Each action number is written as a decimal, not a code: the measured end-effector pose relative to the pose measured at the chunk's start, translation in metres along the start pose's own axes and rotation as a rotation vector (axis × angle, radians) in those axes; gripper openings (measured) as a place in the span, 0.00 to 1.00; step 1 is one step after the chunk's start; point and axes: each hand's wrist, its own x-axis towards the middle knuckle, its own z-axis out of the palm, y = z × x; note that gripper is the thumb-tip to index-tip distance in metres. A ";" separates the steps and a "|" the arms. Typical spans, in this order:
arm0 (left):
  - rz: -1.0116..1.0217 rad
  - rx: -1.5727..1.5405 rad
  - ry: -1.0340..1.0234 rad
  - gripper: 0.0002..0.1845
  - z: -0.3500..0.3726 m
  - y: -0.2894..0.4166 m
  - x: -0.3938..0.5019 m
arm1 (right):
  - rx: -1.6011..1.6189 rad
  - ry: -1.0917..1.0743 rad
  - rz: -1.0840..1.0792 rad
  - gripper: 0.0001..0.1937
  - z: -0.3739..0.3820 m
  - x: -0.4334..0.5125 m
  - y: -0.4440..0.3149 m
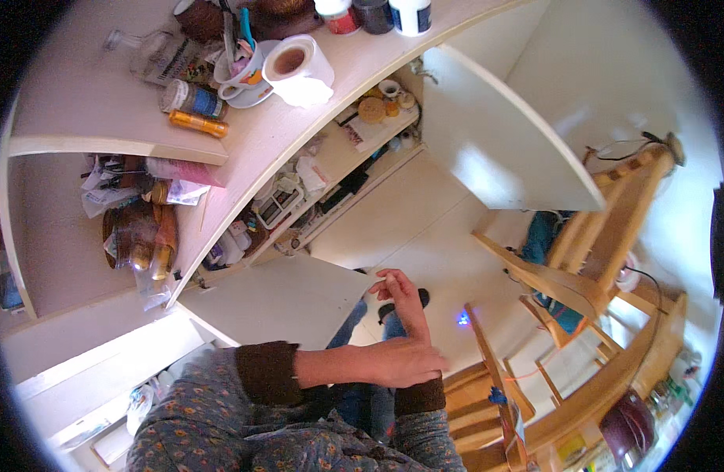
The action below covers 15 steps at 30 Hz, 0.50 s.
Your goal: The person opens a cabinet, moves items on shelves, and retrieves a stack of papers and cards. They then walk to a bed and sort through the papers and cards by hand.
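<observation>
My left hand (409, 363) lies across my right forearm, its fingers curled at the upper edge of the brown right sleeve cuff (419, 396). Beyond it my right hand (397, 286) is raised with the fingers loosely bent and apart, and no object shows in it. The brown left cuff (267, 373) sits above the left wrist. An open pale cabinet door (273, 301) is left of my right hand. Behind that door, the low cabinet shelf (344, 168) carries a white divided tray (280, 207), jars and packets.
Above the cabinet runs a pale countertop (250, 153) bearing a paper roll (300, 62), a cup (241, 74) and jars. A second cabinet door (503, 135) stands open at upper right. Wooden chairs (574, 289) crowd the right side. Tiled floor (391, 212) lies ahead.
</observation>
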 end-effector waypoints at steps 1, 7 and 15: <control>0.029 -0.015 -0.010 0.17 0.002 0.008 -0.022 | -0.004 0.016 -0.091 0.11 -0.003 -0.012 -0.021; -0.214 0.140 -0.194 0.17 0.003 -0.024 -0.165 | -0.252 0.430 -0.451 0.10 -0.048 -0.073 -0.127; -0.673 0.447 0.621 0.34 -0.038 -0.066 -0.229 | -1.108 0.661 -0.757 0.27 -0.119 -0.060 -0.280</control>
